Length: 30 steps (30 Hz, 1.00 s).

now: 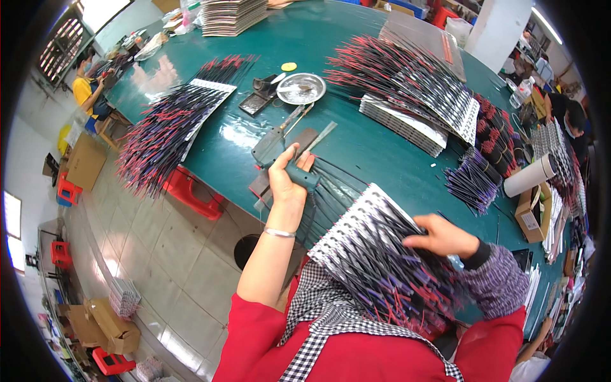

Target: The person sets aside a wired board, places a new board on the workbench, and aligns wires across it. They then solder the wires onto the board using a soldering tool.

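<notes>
My left hand is wrapped round the handle of a dark green soldering gun, its thin metal tip pointing away over the table. Close in front of me, a white perforated board with rows of black wires leans tilted against my apron. The wires have red and purple ends and hang toward my lap, partly blurred. My right hand is closed at the board's right side, thumb over the wires; its other fingers are partly hidden. Several black wires run from the board's far edge toward the soldering gun.
On the green table lie a round metal dish, a small black tray and a yellow disc. Wired boards lie left, and more wires rest on stacked boards at right. A white roll and co-workers are farther off.
</notes>
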{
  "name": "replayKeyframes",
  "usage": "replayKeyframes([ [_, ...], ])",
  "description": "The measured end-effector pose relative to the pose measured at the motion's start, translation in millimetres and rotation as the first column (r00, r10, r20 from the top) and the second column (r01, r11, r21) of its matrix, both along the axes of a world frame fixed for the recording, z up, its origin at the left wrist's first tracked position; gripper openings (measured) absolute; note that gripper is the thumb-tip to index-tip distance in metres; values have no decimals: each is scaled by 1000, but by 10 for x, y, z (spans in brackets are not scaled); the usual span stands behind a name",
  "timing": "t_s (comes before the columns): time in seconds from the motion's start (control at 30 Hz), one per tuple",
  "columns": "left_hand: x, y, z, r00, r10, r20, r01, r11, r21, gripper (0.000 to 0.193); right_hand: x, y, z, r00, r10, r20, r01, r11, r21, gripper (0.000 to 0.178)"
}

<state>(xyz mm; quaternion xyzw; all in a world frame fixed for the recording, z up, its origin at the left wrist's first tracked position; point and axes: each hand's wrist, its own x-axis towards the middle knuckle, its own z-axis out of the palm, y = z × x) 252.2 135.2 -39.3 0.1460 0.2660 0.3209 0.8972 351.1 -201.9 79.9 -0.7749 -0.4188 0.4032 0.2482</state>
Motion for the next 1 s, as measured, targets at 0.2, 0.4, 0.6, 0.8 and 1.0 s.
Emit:
replayKeyframes([
  [0.2, -20, 141, -91, 1000, -1, 30, 3, 998, -55, 26, -561, -334, 866, 939, -141, 315, 62, 967, 246, 36],
  [0.4, -507, 191, 354, 959, 102, 263, -71, 990, -122, 23, -194, -700, 1510, 801, -595, 71, 461, 688, 560, 51],
  [0.6, -1817, 161, 780, 691, 650, 316, -723, 623, 299, 21, 409, 1254, 989, 878, -446, 171, 103, 527, 844, 44],
  [0.8, -3065, -18, 629, 420, 877, 231, -818, 256, 515, 28, 707, 4414, 257, 964, -6, -266, 231, 514, 826, 27],
  [1.0, -3012, -318, 493, 414, 909, 42, -760, 320, 566, 26, 606, 6393, -1703, 938, -145, -316, 338, 599, 726, 62],
])
